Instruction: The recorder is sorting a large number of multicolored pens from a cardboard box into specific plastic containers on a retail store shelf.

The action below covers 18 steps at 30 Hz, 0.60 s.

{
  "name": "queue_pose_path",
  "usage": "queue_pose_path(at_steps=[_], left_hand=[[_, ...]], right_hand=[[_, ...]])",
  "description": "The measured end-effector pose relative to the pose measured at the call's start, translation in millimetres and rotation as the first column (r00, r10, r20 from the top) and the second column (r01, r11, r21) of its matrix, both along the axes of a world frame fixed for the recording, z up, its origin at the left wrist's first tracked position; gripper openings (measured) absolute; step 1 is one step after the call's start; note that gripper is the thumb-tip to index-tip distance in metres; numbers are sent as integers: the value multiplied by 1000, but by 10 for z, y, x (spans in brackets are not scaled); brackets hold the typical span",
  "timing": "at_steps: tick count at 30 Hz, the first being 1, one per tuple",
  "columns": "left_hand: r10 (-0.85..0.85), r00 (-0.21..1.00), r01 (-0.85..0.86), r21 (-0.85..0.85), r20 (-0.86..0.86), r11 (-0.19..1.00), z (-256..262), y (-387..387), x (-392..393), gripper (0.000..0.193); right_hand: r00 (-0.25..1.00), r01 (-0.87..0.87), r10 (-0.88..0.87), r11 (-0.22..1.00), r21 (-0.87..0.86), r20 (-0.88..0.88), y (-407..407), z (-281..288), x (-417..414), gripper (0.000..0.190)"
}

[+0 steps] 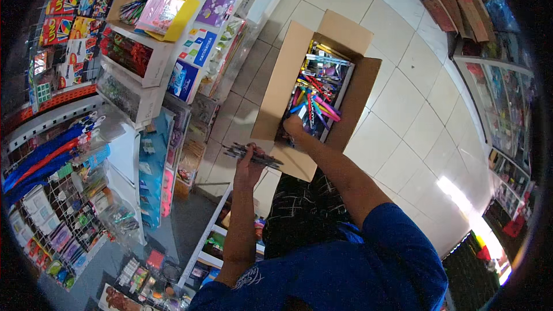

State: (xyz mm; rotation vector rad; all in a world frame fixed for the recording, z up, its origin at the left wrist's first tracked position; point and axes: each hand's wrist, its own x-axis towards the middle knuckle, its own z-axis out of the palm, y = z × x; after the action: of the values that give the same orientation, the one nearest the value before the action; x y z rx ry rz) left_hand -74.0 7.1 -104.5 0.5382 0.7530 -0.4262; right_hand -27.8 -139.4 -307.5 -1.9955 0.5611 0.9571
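Note:
A bundle of dark, slender pens (234,151) lies in the grip of my left hand (249,165), beside the near left corner of an open cardboard box (276,90). My right hand (293,126) reaches down into the near end of that box, its fingers partly hidden, so what they hold is not visible. Many loose pens and markers (317,99) in pink, blue, yellow, red and black fill the box. Light blue and white pens (326,60) lie across its far part. A pale tray edge (344,90) runs along the right inside wall. All the flaps are folded outward.
Shelves to the left hold notebooks (185,80), a yellow bin (183,6) and card games (60,2). Lanyards (52,151) hang on a wire grid. A tiled floor (402,95) extends right, towards a glass display case (497,99) and folded cardboard (462,11).

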Motion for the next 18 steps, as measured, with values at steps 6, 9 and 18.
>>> queue_pose_path(at_steps=[6,9,18], left_hand=[[-41,998,39,-48,-42,998,82,-156,52,12],[-88,996,86,-59,-33,995,-9,-281,155,8],[-316,933,359,512,-173,780,-205,-266,107,17]], right_hand=[[976,36,11,978,-207,220,-77,218,77,28],[988,-44,59,993,-106,142,-374,307,180,30],[966,-25,123,919,394,-227,-750,1731,-60,29]])
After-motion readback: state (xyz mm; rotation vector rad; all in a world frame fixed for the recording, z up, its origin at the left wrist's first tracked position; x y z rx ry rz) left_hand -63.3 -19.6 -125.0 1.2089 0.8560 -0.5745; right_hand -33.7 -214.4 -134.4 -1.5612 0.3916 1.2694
